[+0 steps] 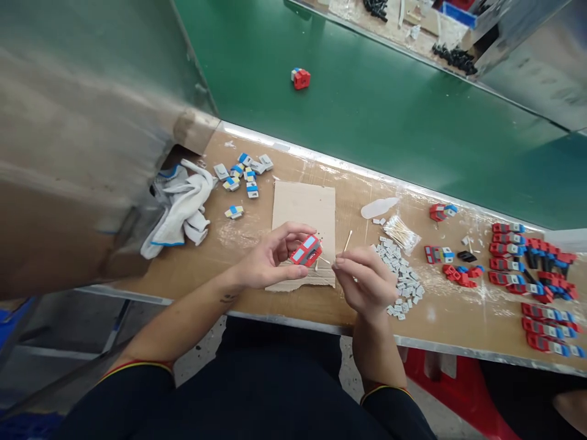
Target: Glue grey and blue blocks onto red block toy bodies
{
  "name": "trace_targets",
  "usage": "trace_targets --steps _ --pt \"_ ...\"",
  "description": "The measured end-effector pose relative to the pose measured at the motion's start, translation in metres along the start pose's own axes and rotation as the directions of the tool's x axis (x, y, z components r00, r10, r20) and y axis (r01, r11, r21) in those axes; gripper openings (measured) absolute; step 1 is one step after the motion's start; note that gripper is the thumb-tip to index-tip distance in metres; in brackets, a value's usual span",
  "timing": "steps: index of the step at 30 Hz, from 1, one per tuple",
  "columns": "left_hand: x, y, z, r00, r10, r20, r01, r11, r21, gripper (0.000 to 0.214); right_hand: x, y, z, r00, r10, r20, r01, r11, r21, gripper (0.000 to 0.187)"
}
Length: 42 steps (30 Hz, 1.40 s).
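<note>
Between the thumb and fingers of my left hand (275, 260) is a red toy vehicle part (306, 250) with pale blue windows and a grey band. It is held above a piece of cardboard (303, 205) on the bench. My right hand (367, 278) pinches a cotton swab (347, 240), which points up and away from me, a little to the right of the red part. Another swab lies on the cardboard, partly hidden by my left hand and the part. Close to my right hand spreads a pile of small grey pieces (403, 284).
A bag of cotton swabs (401, 234) lies behind the grey pieces. Rows of red and blue toy parts (507, 247) fill the right end. White gloves (181, 208) and several grey-blue parts (250, 174) are at left. One red part (301, 79) sits on the green surface (367, 104).
</note>
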<state>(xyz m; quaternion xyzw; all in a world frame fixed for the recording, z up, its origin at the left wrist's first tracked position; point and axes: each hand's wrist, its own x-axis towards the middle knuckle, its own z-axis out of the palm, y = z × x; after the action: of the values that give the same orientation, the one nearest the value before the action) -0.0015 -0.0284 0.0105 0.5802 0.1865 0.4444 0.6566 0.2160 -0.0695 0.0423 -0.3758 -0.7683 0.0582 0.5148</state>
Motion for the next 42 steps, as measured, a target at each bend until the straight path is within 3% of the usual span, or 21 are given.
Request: trace_targets --steps 6,10,17,22,28,32,39,42 --pt "-0.001 0.002 -0.002 0.999 0.013 0.051 -0.023 0.981 0.192 0.052 -0.006 0.001 0.009 0.995 -0.100 0.012 0.101 0.986 -0.132 0.049" --pt "-0.002 0.003 -0.001 0.989 0.110 0.095 -0.138 0.916 0.377 0.052 -0.007 -0.002 0.010 0.992 -0.125 0.013 0.126 0.981 -0.148 0.045" --pt "0.004 0.003 0.005 0.939 0.277 0.204 -0.343 0.806 0.482 0.041 -0.004 -0.007 0.010 0.986 -0.156 0.064 0.164 0.973 -0.164 0.032" --pt "0.004 -0.003 0.002 0.928 0.307 0.210 -0.371 0.753 0.543 0.048 -0.003 -0.009 0.010 0.979 -0.169 0.117 0.189 0.964 -0.189 0.019" --pt "0.001 -0.008 0.002 0.913 0.366 0.181 -0.391 0.653 0.649 0.042 -0.005 -0.014 0.008 0.977 -0.155 0.149 0.183 0.963 -0.200 0.027" --pt "0.000 -0.010 0.001 0.899 0.392 0.198 -0.416 0.617 0.668 0.041 -0.005 -0.014 0.009 0.983 -0.133 0.124 0.148 0.982 -0.120 0.025" --pt "0.000 -0.015 0.003 0.847 0.484 0.220 -0.525 0.696 0.490 0.039 0.001 -0.017 0.012 0.993 -0.018 0.113 0.008 0.996 0.094 0.011" --pt "0.001 -0.016 0.006 0.831 0.515 0.209 -0.549 0.701 0.456 0.040 0.002 -0.019 0.013 0.993 0.080 0.082 -0.094 0.977 0.192 0.018"
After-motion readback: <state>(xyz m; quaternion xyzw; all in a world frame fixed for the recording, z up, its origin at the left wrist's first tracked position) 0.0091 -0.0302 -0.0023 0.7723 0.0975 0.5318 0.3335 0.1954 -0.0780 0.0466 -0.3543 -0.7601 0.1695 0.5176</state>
